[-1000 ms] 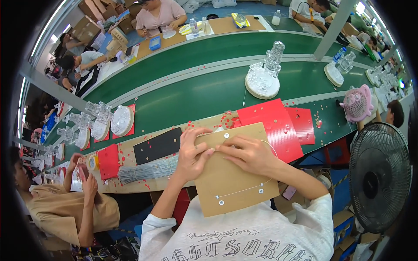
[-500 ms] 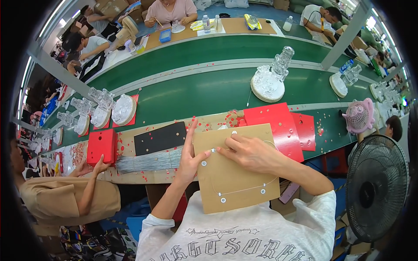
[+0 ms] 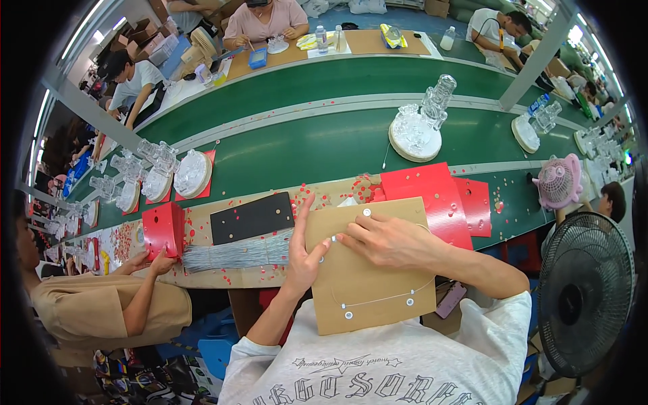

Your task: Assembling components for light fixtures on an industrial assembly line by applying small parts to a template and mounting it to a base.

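A brown cardboard sheet (image 3: 378, 270) stands tilted in front of my chest, with white-ringed eyelets and a thin pale wire (image 3: 378, 299) running across it through small white clips. My left hand (image 3: 305, 262) grips the sheet's left edge, fingers stretched up along it and thumb over the front. Across the upper part lies my right hand (image 3: 388, 241), its fingers bent and pinching beside a small white clip (image 3: 333, 238), close to my left thumb tip. What sits between the right fingertips is too small to make out.
Red sheets (image 3: 428, 202) lie beyond the cardboard. A black panel (image 3: 251, 216) and a bundle of grey wires (image 3: 233, 253) are to the left, near a co-worker holding a red box (image 3: 162, 229). Clear ornaments on round bases (image 3: 415, 135) stand on the green conveyor (image 3: 304, 145). A black fan (image 3: 584, 293) stands right.
The cardboard and both hands have shifted slightly right and down in the picture, the grip looking much the same. The co-worker at left has turned the red box a little.
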Tool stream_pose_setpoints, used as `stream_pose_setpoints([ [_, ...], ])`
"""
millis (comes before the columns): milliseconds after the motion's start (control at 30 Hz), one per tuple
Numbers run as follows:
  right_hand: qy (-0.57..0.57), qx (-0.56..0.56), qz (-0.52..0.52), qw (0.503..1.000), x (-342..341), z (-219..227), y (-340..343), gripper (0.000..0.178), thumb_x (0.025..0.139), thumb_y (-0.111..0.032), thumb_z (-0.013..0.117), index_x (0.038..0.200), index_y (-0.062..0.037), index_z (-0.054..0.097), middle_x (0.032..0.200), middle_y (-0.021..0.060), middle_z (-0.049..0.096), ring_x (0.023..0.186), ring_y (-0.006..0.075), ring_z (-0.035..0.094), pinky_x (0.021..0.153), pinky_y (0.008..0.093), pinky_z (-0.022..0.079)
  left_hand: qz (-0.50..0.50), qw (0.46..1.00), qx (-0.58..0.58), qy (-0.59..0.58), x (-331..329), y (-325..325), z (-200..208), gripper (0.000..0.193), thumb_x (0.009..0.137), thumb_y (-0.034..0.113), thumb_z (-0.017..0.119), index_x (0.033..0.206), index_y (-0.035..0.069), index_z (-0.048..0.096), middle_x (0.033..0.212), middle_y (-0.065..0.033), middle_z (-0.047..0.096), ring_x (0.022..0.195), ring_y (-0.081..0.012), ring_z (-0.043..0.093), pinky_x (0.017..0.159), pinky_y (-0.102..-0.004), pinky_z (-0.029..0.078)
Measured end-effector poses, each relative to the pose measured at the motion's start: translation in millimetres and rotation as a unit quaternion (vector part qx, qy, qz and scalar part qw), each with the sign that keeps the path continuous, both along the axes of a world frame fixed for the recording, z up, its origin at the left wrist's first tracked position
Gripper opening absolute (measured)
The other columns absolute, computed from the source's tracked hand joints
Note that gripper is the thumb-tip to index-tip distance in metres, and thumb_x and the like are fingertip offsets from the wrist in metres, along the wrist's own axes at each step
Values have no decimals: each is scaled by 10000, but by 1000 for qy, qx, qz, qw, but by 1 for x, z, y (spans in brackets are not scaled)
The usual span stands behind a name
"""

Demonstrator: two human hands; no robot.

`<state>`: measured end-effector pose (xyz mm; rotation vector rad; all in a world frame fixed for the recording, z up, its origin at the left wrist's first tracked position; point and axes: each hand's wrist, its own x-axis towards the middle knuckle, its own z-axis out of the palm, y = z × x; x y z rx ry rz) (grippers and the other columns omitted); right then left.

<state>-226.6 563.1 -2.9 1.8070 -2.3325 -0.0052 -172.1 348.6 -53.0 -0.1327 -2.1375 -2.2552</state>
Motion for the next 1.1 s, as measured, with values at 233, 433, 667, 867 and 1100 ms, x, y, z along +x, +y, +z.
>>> stream_pose_setpoints([
  [233, -18, -61, 2, 998, 1, -11, 3, 471, 801, -128, 635, 1244, 30, 624, 958, 80, 559, 879, 203, 611, 746, 319, 548, -5, 1000, 20, -18, -1, 6, -2, 882, 787, -24, 497, 1616, 52, 203, 1484, -166, 428, 1209, -171, 525, 966, -276, 457],
  [433, -89, -168, -3, 982, -5, -28, 25, 387, 761, -104, 659, 1123, 35, 660, 932, 84, 563, 837, 215, 618, 688, 327, 551, -1, 1000, 12, -8, -2, 8, -8, 916, 778, -27, 500, 1626, 62, 167, 1500, -153, 416, 1191, -162, 522, 944, -266, 460],
  [667, -25, -179, -1, 984, 0, -30, 14, 371, 724, -91, 674, 1069, 44, 678, 897, 77, 566, 823, 209, 623, 688, 324, 549, -13, 998, 47, -38, 2, 14, -1, 932, 784, -25, 511, 1630, 53, 127, 1542, -160, 371, 1285, -200, 477, 1050, -303, 407],
  [867, -30, -194, 5, 981, 0, -37, 15, 369, 703, -84, 674, 1050, 44, 687, 881, 73, 568, 812, 203, 625, 676, 305, 540, -39, 999, 7, 20, -4, 13, -20, 934, 790, -39, 495, 1631, 47, 97, 1652, -168, 200, 1471, -234, 302, 1161, -337, 308],
  [1100, -39, -200, -33, 978, 9, -33, 32, 303, 732, -109, 657, 1004, 23, 673, 986, 96, 607, 928, 234, 627, 782, 338, 526, -45, 994, -75, -65, 1, 10, -5, 652, 887, 2, 584, 1523, 82, 465, 1512, -213, 489, 1398, -288, 449, 1136, -356, 364],
])
